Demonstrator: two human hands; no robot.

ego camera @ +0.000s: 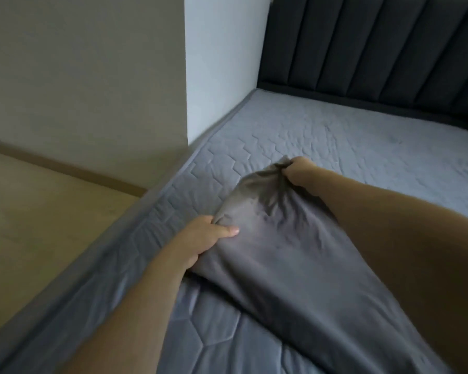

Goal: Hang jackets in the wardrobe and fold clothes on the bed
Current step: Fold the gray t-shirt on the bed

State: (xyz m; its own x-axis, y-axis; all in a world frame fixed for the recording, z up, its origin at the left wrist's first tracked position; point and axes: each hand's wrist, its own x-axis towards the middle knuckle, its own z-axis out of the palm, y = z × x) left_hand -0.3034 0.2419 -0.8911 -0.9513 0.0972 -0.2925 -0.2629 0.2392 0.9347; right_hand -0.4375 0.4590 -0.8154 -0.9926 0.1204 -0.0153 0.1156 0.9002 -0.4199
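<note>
room: bed [322,136] with quilted grey mattress, dark padded headboard [376,49], pale wall, wood floor [38,211].
item: grey garment [281,252], lying on the bed near its left edge, creased.
your left hand [208,238]: fingers curled, pinching the near corner of the cloth.
your right hand [300,171]: fingers bunched round the far corner.
purpose: you appear to hold one edge taut to spread it flat before folding.

free: we see bare mattress [349,147] beyond and right of the grey garment [281,252] | blocked: wall [92,76] left, headboard [376,49] at far end
</note>
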